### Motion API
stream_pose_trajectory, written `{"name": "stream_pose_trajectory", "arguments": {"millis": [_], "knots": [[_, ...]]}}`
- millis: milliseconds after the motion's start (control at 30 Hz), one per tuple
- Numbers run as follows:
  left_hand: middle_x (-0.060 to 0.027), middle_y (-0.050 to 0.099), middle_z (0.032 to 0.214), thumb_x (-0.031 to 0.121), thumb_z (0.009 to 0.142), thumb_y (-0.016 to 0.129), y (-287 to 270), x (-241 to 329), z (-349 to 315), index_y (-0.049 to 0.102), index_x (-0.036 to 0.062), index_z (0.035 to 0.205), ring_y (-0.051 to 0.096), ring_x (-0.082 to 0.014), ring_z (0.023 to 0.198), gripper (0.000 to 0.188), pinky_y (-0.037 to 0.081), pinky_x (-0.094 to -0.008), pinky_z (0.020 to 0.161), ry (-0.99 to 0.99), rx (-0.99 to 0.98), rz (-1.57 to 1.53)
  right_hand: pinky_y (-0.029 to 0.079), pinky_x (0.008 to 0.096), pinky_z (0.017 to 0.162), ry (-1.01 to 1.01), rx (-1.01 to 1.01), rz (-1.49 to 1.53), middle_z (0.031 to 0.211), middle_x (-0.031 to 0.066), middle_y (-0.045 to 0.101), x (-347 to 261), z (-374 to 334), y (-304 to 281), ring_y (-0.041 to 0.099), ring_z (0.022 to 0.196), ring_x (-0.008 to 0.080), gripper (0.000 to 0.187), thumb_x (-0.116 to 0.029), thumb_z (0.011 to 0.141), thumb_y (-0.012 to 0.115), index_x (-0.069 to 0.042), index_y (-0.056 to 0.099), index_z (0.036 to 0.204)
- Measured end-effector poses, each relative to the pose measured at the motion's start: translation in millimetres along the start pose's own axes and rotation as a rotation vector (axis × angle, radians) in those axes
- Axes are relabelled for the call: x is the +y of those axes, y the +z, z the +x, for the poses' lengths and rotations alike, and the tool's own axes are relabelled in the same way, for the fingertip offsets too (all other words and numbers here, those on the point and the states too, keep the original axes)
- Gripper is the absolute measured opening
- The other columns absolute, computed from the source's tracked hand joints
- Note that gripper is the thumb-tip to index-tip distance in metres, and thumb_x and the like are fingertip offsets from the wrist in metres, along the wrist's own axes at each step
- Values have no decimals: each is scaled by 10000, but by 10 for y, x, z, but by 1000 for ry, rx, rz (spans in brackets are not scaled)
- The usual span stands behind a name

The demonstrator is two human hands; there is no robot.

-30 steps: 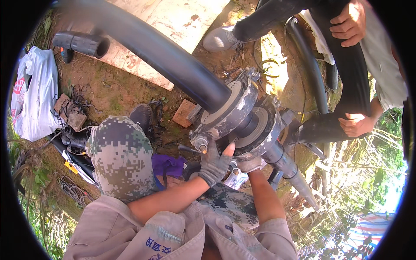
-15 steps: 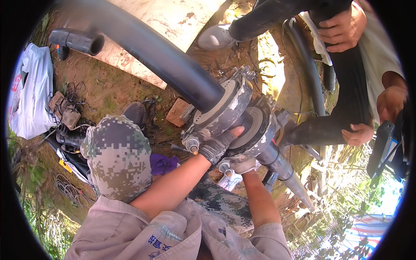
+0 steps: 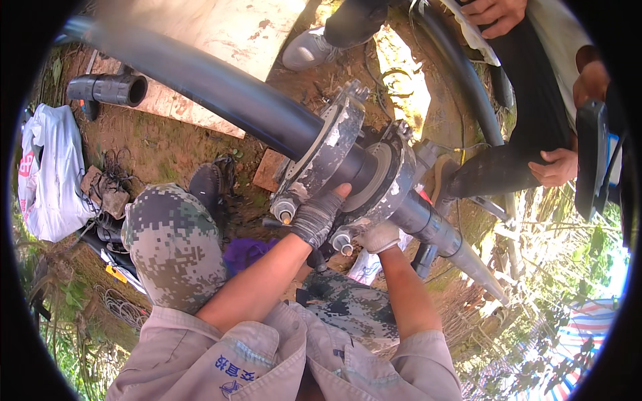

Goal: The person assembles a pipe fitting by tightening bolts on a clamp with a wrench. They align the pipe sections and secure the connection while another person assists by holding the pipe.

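Observation:
A thick black pipe (image 3: 221,87) runs down from the upper left into a grey flange (image 3: 334,144), which is bolted to a second flange (image 3: 394,180). My left hand (image 3: 319,217), in a dark grey glove, grips the lower edge of the joint, with the thumb reaching up between the two discs. A bolt end (image 3: 284,212) sticks out just left of it. My right hand (image 3: 380,237), in a white glove, presses under the second flange beside another bolt end (image 3: 342,244); its fingers are hidden. A narrower pipe (image 3: 435,230) continues to the lower right.
My camouflage knee (image 3: 174,247) is at lower left. A white bag (image 3: 50,180), a grey pipe fitting (image 3: 107,88) and a board (image 3: 221,33) lie on the dirt. Another person stands at upper right, with a shoe (image 3: 307,50) and a hand (image 3: 555,167) near the joint.
My left hand slid up from the flange's lower rim into the gap between the discs. The other person's hand shifted, and a dark object came in at the right edge.

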State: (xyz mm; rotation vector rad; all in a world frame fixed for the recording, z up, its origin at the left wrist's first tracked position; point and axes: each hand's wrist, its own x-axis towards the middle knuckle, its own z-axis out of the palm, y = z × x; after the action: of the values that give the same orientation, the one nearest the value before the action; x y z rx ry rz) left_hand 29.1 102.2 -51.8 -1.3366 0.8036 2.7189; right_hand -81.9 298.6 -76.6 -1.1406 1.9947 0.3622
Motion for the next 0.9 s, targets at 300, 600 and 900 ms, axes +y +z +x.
{"name": "stream_pose_trajectory", "arguments": {"millis": [300,600,900], "knots": [[-144,585,1347,202,1002,664,-242,-354,158,435,-36,1432,557,-201,1196,543,433,-322,1053,207,133,119,561,464,854,69,131,15,1054,195,731,-60,-96,-92,718,963,355,631,-604,848,669,-20,736,1077],[-179,535,1455,-56,1023,467,-133,-299,-29,335,-13,1531,513,-307,1363,526,399,-407,1163,252,10,-170,552,488,835,-43,200,129,1020,230,695,23,-103,-55,698,940,389,516,-454,866,712,-31,626,1149],[-169,569,1406,-13,999,532,-24,-193,-120,397,-11,1488,546,-285,1315,508,433,-410,1127,226,93,-197,562,493,795,-55,228,220,985,240,705,83,-77,86,706,912,399,490,-443,870,705,-16,596,1083]]}}
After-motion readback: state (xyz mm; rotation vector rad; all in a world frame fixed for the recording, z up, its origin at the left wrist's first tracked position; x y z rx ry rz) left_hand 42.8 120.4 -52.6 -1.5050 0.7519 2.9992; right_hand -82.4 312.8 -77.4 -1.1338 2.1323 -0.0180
